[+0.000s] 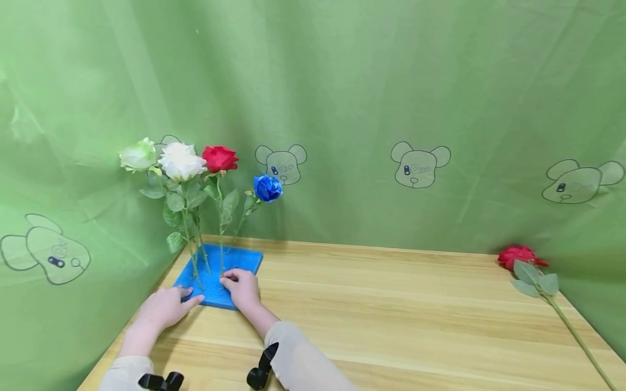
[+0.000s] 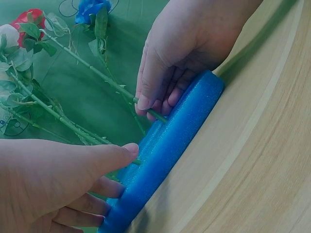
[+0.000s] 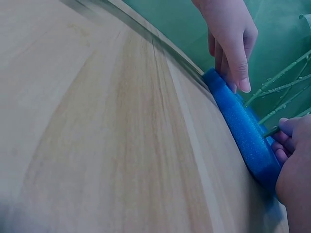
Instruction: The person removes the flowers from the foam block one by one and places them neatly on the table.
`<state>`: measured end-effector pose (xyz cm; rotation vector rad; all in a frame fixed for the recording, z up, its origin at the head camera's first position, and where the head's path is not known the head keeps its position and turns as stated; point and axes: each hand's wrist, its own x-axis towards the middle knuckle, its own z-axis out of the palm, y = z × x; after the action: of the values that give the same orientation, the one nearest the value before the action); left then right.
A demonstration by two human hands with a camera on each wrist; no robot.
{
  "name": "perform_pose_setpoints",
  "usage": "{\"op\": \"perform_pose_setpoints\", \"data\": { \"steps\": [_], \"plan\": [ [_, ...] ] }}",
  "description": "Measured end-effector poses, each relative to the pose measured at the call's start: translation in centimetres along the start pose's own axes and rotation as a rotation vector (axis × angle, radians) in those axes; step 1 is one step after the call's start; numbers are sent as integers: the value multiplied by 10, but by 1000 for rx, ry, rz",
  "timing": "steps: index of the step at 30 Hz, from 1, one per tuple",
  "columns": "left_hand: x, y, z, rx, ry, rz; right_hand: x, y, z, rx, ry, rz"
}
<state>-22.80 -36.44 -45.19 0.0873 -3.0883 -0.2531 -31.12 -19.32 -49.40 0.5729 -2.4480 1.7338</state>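
Fingertips of a person's right hand pinch the stem of an upright red rose just above a blue foam board, left of center in the head view. The left hand touches the board's lower-left corner, fingers loosely extended and thumb spread apart, with no flower in its hold. While the head view leaves the stem's foot hard to read, we see from the left wrist that it meets the foam beneath the right thumb. That angle also sets the left thumb over another stem's foot; whether they touch, we cannot tell.

Around the red bloom, at left in the head view, we find a white rose, a pale green rose and a blue rose. From the right wrist, we get the board's thick side and lower stems at right, the blossoms beyond the frame. Only the head view shows us a second red rose, lying on the wooden table at far right. Bear outlines mark the green curtain behind.
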Motion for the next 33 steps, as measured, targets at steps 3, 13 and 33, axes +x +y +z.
{"op": "perform_pose_setpoints", "data": {
  "steps": [3,13,33],
  "plan": [
    [0,0,0,-2,3,2,0,0,1,20,6,19],
    [0,1,-1,2,2,6,-1,0,0,40,33,10],
    [-1,2,-3,0,-11,-7,-3,1,3,85,61,23]
  ]
}}
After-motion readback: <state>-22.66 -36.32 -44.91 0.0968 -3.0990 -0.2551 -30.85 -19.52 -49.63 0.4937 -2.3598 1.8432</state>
